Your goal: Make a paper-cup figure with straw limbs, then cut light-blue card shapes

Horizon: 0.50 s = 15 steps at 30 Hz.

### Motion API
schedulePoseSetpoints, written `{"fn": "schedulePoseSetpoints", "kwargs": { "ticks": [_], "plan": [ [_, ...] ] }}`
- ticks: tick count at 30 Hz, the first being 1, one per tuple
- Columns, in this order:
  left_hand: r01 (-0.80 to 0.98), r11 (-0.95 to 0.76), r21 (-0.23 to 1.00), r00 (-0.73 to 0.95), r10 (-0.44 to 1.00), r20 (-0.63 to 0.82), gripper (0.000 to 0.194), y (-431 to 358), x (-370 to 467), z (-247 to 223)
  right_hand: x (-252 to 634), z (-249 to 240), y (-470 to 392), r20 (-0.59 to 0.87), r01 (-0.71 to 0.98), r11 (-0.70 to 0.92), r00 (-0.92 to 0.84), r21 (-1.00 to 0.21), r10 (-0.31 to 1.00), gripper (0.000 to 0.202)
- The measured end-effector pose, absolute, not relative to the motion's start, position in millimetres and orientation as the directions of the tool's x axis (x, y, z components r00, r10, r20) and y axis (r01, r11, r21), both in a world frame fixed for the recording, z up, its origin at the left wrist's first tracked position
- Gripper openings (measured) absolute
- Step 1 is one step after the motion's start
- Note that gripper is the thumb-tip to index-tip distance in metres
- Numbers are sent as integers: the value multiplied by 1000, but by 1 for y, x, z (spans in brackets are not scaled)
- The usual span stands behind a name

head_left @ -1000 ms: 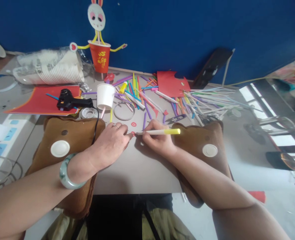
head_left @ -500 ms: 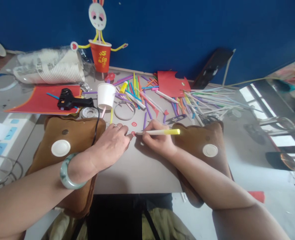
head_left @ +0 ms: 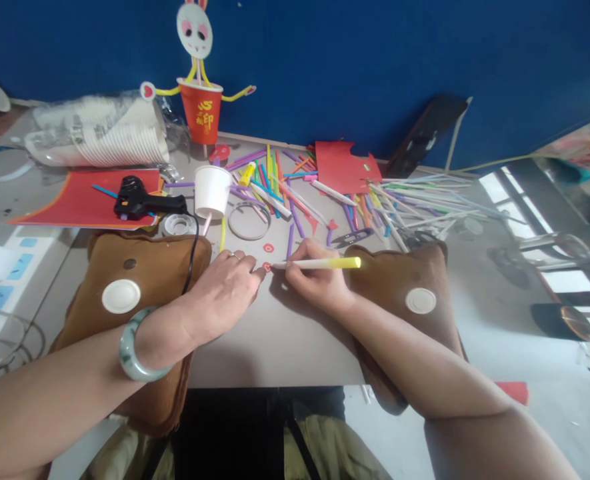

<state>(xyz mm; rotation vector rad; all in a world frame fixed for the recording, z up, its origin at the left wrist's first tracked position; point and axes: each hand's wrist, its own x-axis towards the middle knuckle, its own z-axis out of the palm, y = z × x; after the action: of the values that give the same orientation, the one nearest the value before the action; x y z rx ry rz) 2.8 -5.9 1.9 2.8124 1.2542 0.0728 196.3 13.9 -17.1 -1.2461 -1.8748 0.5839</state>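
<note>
Yellow-ended white marker (head_left: 319, 264) in right hand (head_left: 317, 277), fingers closed round it, tip at small red piece (head_left: 267, 267) on grey surface (head_left: 275, 353). Left hand (head_left: 227, 287) palm-down, fingers loosely curled, fingertips at the same piece's left edge; grip cannot be told. Second red piece (head_left: 269, 248) lies just beyond. Farther out: metal ring (head_left: 249, 237), white paper cup (head_left: 212, 195), scattered coloured sticks (head_left: 279, 180).
</note>
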Motion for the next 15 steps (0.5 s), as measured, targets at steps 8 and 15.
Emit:
{"fn": "schedulePoseSetpoints", "kwargs": {
  "ticks": [8, 15],
  "plan": [
    [729, -680, 81, 680, 732, 26, 25, -6, 1, -2, 197, -17, 14, 366, 538, 420, -210, -730, 906, 14],
    [727, -681, 87, 682, 731, 19, 25, -7, 0, -2, 197, -16, 14, 375, 531, 432, -217, -729, 901, 17]
  ]
}}
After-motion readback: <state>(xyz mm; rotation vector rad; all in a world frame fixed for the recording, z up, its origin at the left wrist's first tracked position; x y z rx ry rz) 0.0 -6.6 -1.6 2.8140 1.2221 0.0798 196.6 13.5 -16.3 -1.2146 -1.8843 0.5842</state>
